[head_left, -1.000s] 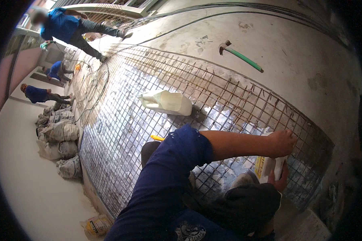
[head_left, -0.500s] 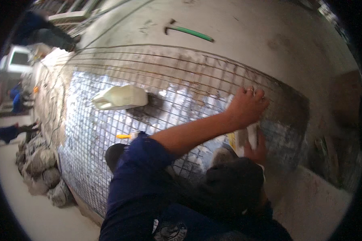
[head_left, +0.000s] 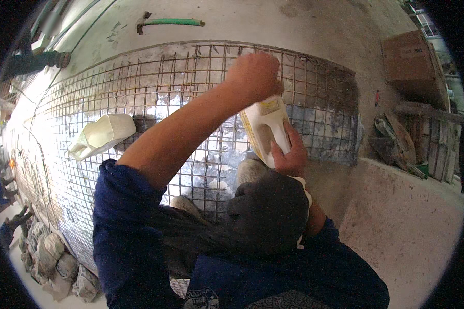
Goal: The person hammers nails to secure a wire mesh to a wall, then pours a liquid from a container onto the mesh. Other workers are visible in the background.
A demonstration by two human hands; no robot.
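My right hand (head_left: 293, 154) is closed around the lower side of a white plastic jug (head_left: 273, 129) with a yellow label, held tilted above the mesh. At the jug's upper end is my left hand (head_left: 255, 77), curled into a fist and slightly blurred; what lies inside its fingers is hidden. Below them spreads a steel rebar grid (head_left: 219, 121) over whitish and dark patches. To the left, a cream plastic jug (head_left: 116, 126) with a large opening in its side lies on the grid.
A green-handled hammer (head_left: 172, 22) lies on the floor beyond the grid. Filled sacks (head_left: 51, 252) are piled at lower left. A cardboard box (head_left: 410, 59) and boards (head_left: 438, 154) stand at right. Another person's leg (head_left: 33, 64) shows at upper left, near cables.
The view has shifted, so the grid, hammer and cream jug sit further left. My left fist has risen relative to my right hand, and the held jug shows more. The yellow-handled tool is now out of sight.
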